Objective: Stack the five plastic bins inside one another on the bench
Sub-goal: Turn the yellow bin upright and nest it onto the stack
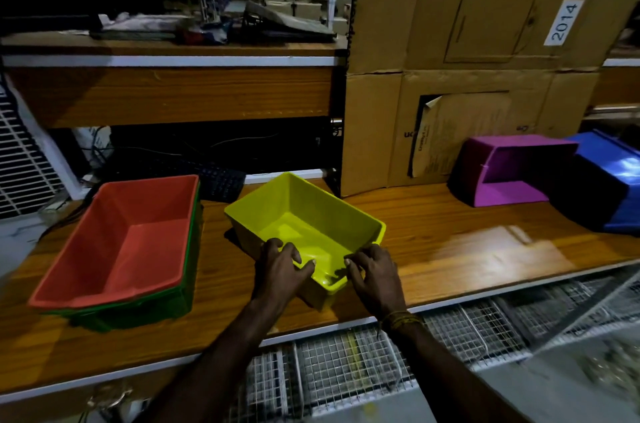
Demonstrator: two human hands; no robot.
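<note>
At the centre of the frame both hands grip the near rim of the yellow bin (304, 218) — left hand (278, 265) and right hand (372, 270), thumbs inside. The bin sits tilted on the wooden bench (450, 249). At left, the red bin (128, 235) sits nested in the green bin (138, 310). At right, the purple bin (509, 176) and the blue bin (606, 180) lie tipped over — touching.

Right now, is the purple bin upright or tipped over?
Tipped over. The purple bin lies on its side on the bench, its open mouth facing sideways so the inside shows.
</note>
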